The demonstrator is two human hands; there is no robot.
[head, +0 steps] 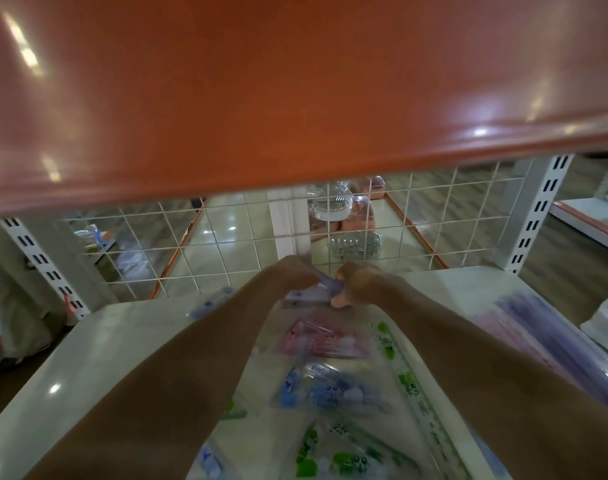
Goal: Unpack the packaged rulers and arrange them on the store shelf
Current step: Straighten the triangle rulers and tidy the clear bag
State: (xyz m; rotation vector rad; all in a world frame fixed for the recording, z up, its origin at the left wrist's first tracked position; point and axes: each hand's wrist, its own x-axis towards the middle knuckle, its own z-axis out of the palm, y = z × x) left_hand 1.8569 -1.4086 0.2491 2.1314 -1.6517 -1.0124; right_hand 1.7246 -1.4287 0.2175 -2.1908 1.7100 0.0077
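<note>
Print on the packs is too blurred to read. Both hands meet at the far end of the white shelf (98, 358). The left hand (292, 275) and right hand (356, 284) each hold an end of the purple ruler pack (313, 293) with curled fingers. Its long axis runs left to right, just above the shelf.

Nearer, a pink pack (316, 339), a blue pack (327, 389) and a green pack (337, 455) lie in a row. A long green ruler (413, 386) points far-left to near-right beside them.

Bare shelf lies to the left. The wire grid (226, 244) closes the far edge just beyond the hands, and the orange shelf (261, 98) overhangs.
</note>
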